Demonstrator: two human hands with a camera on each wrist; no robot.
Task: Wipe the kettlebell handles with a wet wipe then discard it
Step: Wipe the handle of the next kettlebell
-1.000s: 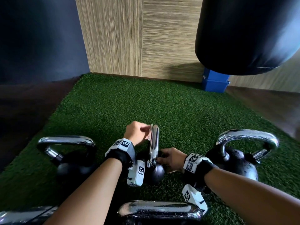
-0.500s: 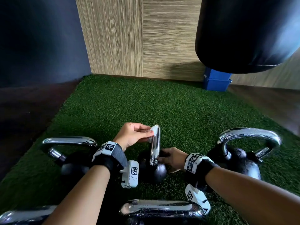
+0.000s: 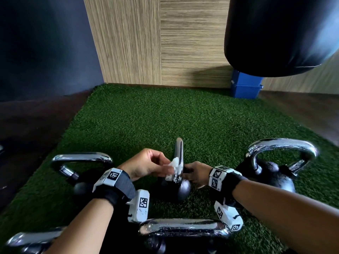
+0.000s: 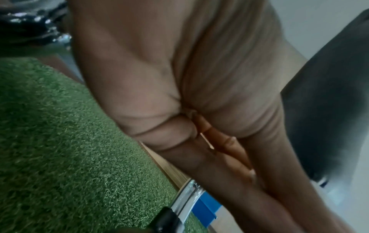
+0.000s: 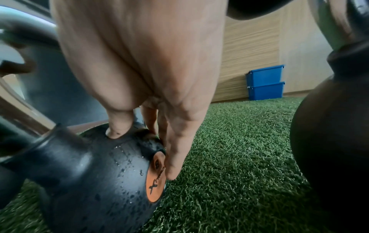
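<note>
The small black kettlebell (image 3: pixel 181 188) stands mid-turf with its chrome handle (image 3: pixel 178 156) edge-on to me. My left hand (image 3: pixel 166 166) pinches a crumpled white wet wipe (image 3: pixel 173 165) against the lower part of that handle. My right hand (image 3: pixel 190 171) grips the ball from the right. The right wrist view shows the thumb (image 5: pixel 117 126) on top of the wet black ball (image 5: pixel 95 173) and the fingers (image 5: pixel 175 154) down beside its orange label (image 5: pixel 156 178). In the left wrist view the palm hides the wipe; a strip of handle (image 4: pixel 185 193) shows.
More chrome-handled kettlebells stand around: left (image 3: pixel 82 158), right (image 3: pixel 282 146), near front (image 3: pixel 183 228), bottom left (image 3: pixel 33 237). A black punching bag (image 3: pixel 282 33) hangs at upper right. Two stacked blue bins (image 3: pixel 245 87) stand against the wood-panel wall beyond the green turf (image 3: pixel 146 116).
My left hand has slid the wipe from the top of the handle down to its lower part. The right hand keeps its hold on the ball.
</note>
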